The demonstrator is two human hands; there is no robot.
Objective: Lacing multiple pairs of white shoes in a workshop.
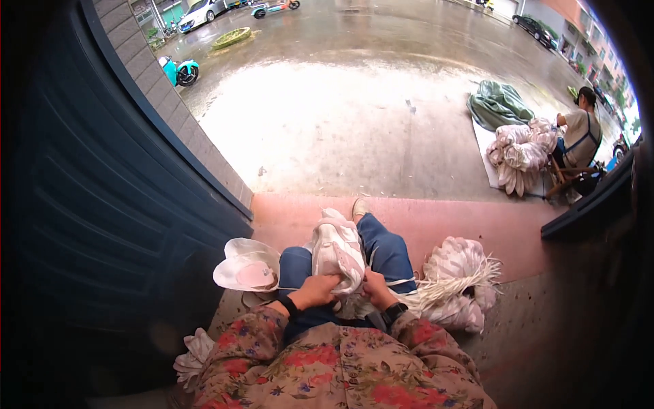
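Observation:
A white and pink shoe upper [335,247] rests upright in my lap, between my knees. At its lower left edge, the fingers of my left hand [316,290] are closed on the material. Close to its lower right edge is my right hand [379,289], with its fingers pinched together. Thin white shoelace [403,281] strands run to that hand across my right thigh, so it seems to hold a lace; the fingertips are partly hidden. Beside my left knee sits another white upper with a pink inside [248,271].
A pile of white and pink uppers [455,256] lies at my right, with a bundle of white laces [460,286] over it. More uppers [195,356] lie at lower left. A dark door [129,191] stands left. Outside, a seated person [581,136] is beside heaped uppers [521,151].

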